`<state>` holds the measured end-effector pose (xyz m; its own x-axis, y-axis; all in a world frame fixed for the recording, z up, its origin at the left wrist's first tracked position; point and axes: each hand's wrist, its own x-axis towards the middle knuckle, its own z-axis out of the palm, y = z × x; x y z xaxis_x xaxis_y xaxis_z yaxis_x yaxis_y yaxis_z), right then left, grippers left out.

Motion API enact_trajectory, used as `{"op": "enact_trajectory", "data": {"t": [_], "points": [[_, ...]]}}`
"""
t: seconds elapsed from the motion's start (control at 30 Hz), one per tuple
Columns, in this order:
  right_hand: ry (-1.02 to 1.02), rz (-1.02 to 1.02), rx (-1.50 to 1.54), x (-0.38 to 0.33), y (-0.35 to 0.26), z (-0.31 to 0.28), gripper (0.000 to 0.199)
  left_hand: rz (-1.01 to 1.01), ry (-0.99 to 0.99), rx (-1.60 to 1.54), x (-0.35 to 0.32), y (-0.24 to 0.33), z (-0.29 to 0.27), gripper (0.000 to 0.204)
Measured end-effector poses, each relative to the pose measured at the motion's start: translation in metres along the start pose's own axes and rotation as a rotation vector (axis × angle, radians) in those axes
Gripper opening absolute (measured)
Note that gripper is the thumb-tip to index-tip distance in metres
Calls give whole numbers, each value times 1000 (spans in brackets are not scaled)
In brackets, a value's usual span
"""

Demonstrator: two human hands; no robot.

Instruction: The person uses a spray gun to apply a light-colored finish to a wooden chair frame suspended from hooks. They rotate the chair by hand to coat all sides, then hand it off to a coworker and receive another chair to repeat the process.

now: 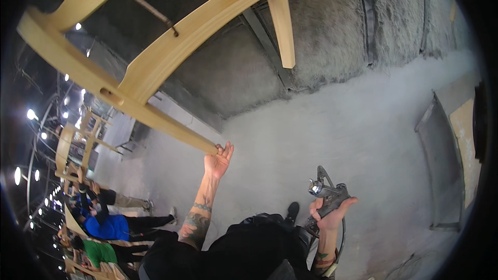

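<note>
A pale wooden chair frame [207, 8] hangs from thin metal hooks at the upper left. One of its legs slants down toward me. At that leg's lower end, my left hand [218, 161] has its fingers closed around the tip. My right hand [332, 214] grips a metal spray gun [328, 197] by its handle, at the lower right, well apart from the wood. A hose [341, 241] runs down from the gun beside my right forearm.
Fuzzy grey panels in dark metal frames [369, 15] line the far wall. A curved dark board [441, 166] stands at the right. At the left are a person in blue [109, 226], a person in green [99, 253], more wooden chair frames [65, 148] and bright lamps.
</note>
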<state>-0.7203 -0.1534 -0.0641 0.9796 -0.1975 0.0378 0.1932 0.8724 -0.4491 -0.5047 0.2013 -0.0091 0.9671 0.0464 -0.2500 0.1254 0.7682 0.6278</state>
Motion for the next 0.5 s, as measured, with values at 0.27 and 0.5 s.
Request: {"op": "enact_trajectory", "data": {"t": [0.27, 0.5], "points": [[628, -124, 229, 77, -20, -15, 81, -55, 104, -16, -35, -8, 27, 38], [481, -94, 328, 82, -15, -32, 89, -92, 99, 71, -56, -12, 47, 39]]}}
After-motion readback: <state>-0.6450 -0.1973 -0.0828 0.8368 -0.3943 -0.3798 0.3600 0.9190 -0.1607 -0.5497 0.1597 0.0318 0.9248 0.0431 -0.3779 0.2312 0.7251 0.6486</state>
